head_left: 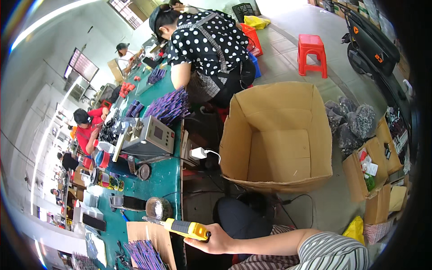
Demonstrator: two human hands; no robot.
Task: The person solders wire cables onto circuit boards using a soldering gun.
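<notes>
My right hand [215, 240] comes in from the lower right and is closed around a yellow-and-black handled tool [186, 228] with a narrow greyish front end. That front end points left, over a brown cardboard sheet [136, 231] at the bench edge, just below a round, clear-walled container [159, 209]. The frame does not show clearly what kind of tool it is. On the cardboard lies a bundle of thin purple-and-blue strips [145, 254], left of and below the tool. My left hand is outside the picture.
Left of me runs a green workbench [168, 184] with a grey control box [150, 136], a phone [94, 222] and more purple strips [168, 107]. A large open cardboard box [276, 177] stands beside my knees. Ahead, a co-worker in polka dots [207, 42] bends over; a red stool [312, 55] stands right.
</notes>
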